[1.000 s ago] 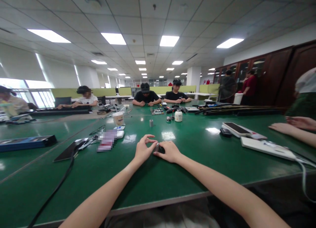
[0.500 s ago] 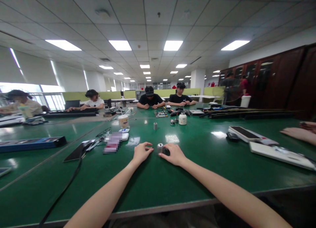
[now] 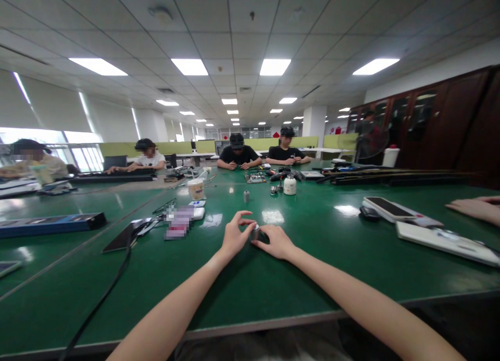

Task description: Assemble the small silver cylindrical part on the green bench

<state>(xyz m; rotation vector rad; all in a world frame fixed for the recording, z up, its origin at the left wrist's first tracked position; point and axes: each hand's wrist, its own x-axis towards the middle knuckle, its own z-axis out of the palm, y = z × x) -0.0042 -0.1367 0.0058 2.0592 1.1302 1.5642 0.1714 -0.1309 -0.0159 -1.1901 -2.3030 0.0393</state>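
A small silver metal cylinder [image 3: 256,235] stands upright on the green table between my two hands. My right hand [image 3: 276,242] is closed around its lower part from the right, thumb in front. From the left, my left hand [image 3: 235,237] pinches at its top with the thumb and a finger, while the forefinger arches above. My left fingers partly cover the cylinder. Farther out on the table stands a second, similar grey metal cylinder [image 3: 246,196], apart from both hands.
A paper cup [image 3: 196,189], a white jar [image 3: 289,185] and small metal parts [image 3: 273,190] stand farther back. To the left lie a black cable [image 3: 113,283] and a pouch [image 3: 179,221]. At right are a phone [image 3: 388,208] and another person's hand [image 3: 474,209]. Several people sit around the table.
My left hand has moved right and up to the top of the cylinder, where its fingers now pinch. My right hand stays around the cylinder's lower part.
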